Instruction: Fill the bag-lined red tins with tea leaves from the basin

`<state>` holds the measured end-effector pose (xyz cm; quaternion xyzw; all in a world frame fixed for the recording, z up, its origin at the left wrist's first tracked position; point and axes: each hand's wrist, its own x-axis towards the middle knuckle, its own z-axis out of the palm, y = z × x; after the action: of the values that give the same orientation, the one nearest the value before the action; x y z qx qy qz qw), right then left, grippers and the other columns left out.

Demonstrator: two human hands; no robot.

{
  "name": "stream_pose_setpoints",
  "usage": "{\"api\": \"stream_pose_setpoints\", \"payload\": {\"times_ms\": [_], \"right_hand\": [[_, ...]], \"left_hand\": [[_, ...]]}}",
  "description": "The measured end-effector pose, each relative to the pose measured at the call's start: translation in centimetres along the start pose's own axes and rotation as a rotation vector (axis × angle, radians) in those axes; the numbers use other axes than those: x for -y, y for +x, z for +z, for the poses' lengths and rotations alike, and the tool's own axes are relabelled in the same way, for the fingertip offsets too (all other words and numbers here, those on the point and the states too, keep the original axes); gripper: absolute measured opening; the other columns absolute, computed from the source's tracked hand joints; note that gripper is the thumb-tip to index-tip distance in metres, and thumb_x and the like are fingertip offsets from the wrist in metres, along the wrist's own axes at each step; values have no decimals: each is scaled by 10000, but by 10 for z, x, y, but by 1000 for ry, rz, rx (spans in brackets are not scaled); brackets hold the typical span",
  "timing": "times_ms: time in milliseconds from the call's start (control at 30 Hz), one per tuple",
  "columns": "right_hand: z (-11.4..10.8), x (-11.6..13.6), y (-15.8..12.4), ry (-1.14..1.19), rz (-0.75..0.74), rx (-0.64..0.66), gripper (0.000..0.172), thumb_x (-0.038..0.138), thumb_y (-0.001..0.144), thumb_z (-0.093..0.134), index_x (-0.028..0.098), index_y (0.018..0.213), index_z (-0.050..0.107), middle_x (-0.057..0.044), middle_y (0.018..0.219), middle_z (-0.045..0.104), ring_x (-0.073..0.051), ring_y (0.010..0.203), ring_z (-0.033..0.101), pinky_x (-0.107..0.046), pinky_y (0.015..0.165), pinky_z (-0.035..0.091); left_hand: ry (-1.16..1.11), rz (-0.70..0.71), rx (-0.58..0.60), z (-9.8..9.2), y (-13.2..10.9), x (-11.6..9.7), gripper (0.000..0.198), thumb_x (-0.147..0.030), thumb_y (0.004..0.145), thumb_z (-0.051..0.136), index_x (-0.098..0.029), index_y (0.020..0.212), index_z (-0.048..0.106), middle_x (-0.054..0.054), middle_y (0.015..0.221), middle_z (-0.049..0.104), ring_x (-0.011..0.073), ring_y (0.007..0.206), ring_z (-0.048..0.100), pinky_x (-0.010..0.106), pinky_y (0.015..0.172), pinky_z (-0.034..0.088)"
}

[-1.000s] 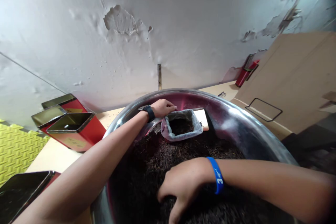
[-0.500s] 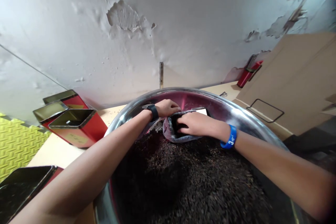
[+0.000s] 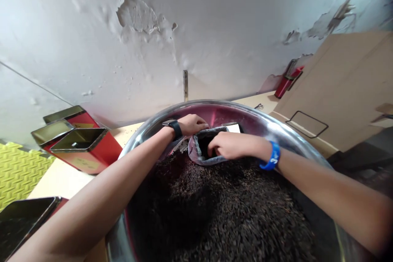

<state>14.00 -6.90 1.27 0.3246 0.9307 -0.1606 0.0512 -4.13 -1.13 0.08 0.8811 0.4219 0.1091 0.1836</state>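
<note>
Left hand (image 3: 192, 124), with a black watch (image 3: 175, 127) at the wrist, grips the far-left rim of a clear plastic bag (image 3: 196, 153) and holds its mouth open. The bag sits upright at the far side of a large metal basin (image 3: 276, 129), bedded in the heap of dark loose tea leaves (image 3: 227, 213) that fills the basin. Right hand (image 3: 229, 146), with a blue wristband (image 3: 272, 156), lies across the bag's mouth with fingers curled down into it; whether they enclose any leaves cannot be told. Some dark leaves already lie inside the bag.

The basin rests on a light worktop (image 3: 61, 178). To the left stand open red tins (image 3: 82, 147), well apart from the basin. A cardboard box (image 3: 346, 90) stands to the right, against the peeling white wall (image 3: 196, 28).
</note>
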Motion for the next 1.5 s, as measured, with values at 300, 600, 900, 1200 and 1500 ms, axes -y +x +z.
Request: {"api": "stream_pose_setpoints", "payload": {"times_ms": [300,600,900,1200,1500], "right_hand": [[-14,-2,-4,-24,43,-258,357,146,762,395,216,1000,651,-47,986,660,-157,825,577,-267,708,378],[-39,-52,-17,-76,412,-276,280,353,814,425,169,770,632,-75,756,646,-148,625,533,-289,577,342],[-21,-68,0,355,676,-50,299,304,862,363,120,803,592,-114,780,657,-129,529,581,-253,494,425],[-14,-79,4,382,570,-125,241,277,810,451,147,628,540,-67,682,618,-97,494,533,-222,458,389],[-21,-92,3,333,492,-344,237,290,800,475,142,634,557,-56,636,607,-82,487,505,-214,482,386]], "left_hand": [[29,-31,-21,-1,-2,-3,426,-469,828,387,-176,921,683,28,837,676,151,736,554,230,626,372],[30,-51,-31,-9,-3,2,533,-553,854,289,-187,918,671,36,845,669,155,727,557,257,660,389],[136,-91,-19,-10,0,15,432,-412,815,426,-219,1182,548,39,1101,623,178,947,567,260,802,410],[182,-77,-24,-9,-1,12,438,-382,818,426,-194,1199,531,53,1158,594,183,994,555,265,847,408],[172,-75,-28,-8,-2,14,439,-387,813,432,-201,1199,531,49,1129,607,180,965,563,259,822,411]]}}
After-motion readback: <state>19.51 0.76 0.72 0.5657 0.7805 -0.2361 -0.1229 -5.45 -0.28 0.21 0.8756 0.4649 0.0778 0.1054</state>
